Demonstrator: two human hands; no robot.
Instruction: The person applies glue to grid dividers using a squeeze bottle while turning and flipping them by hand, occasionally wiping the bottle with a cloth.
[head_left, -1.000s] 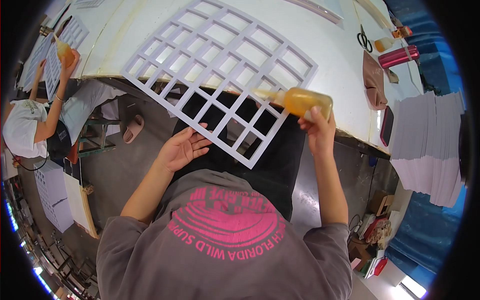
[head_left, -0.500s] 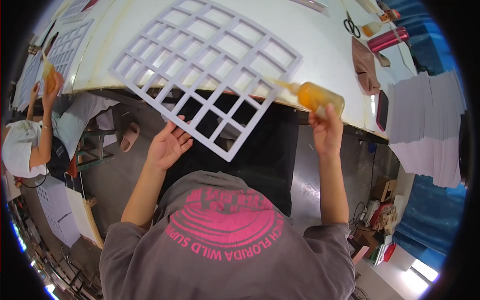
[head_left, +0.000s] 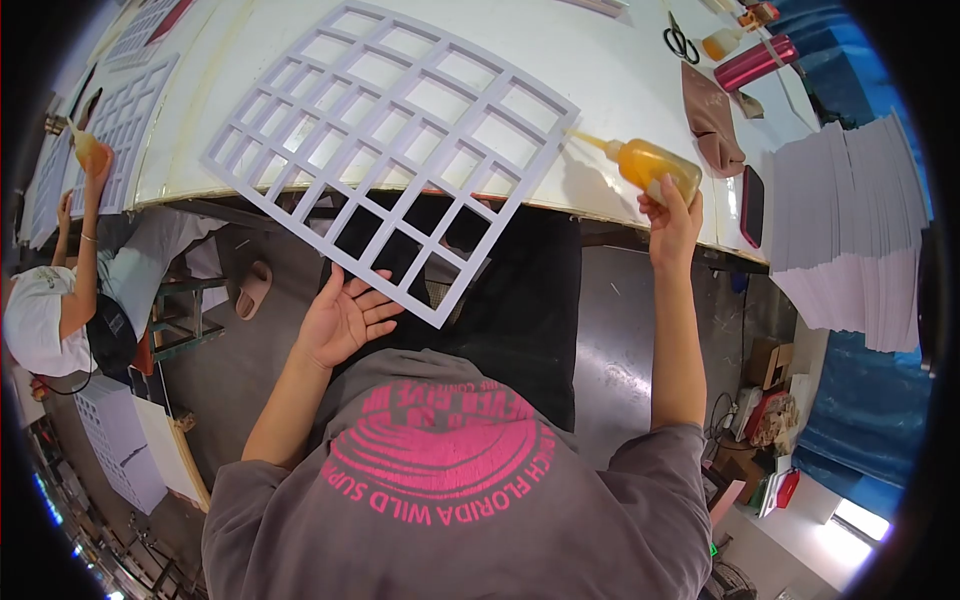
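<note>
Gripping a translucent bottle (head_left: 657, 172), the right hand (head_left: 673, 218) flanks a pale lattice (head_left: 467, 123).

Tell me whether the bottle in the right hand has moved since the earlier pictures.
Yes: rightward. The bottle in the right hand was well left of the black scissors in the view; now it is almost straight below them.

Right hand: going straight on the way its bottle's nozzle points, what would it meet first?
Likely the white grid's outer edge: the nozzle of the bottle in the right hand appears right at it; depth is unclear.
</note>
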